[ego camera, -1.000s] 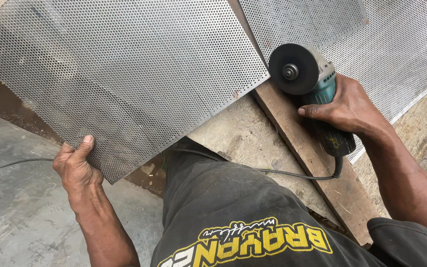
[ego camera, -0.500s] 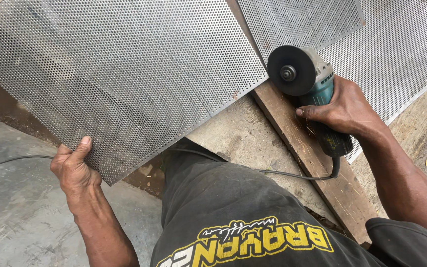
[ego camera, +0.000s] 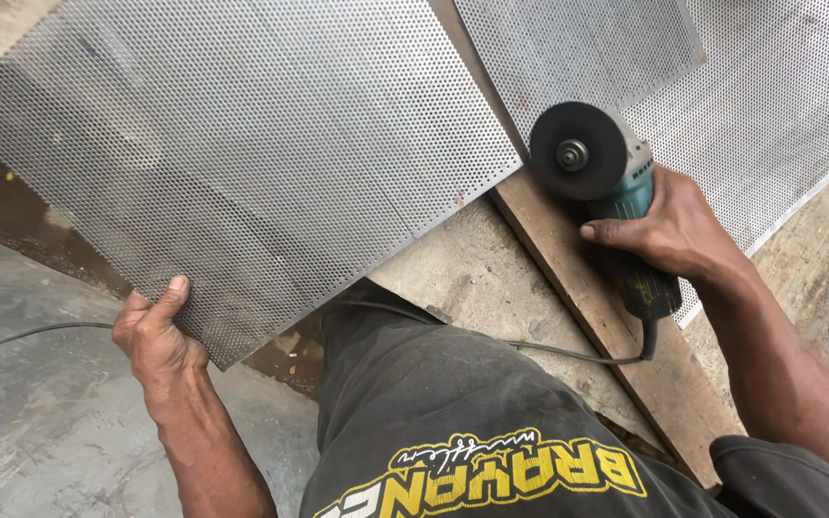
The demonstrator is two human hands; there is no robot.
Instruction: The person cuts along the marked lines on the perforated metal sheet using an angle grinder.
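The perforated sheet (ego camera: 242, 153) was held by its lower corner, overhanging the floor (ego camera: 40, 422), with the left hand (ego camera: 155, 336) clamped on the edge. Its right corner lay just beside the grinder (ego camera: 606, 187), gripped tight by the right hand (ego camera: 669, 225) over the plank (ego camera: 568, 278).

A wooden plank (ego camera: 616, 336) lies on a concrete slab (ego camera: 472, 278).
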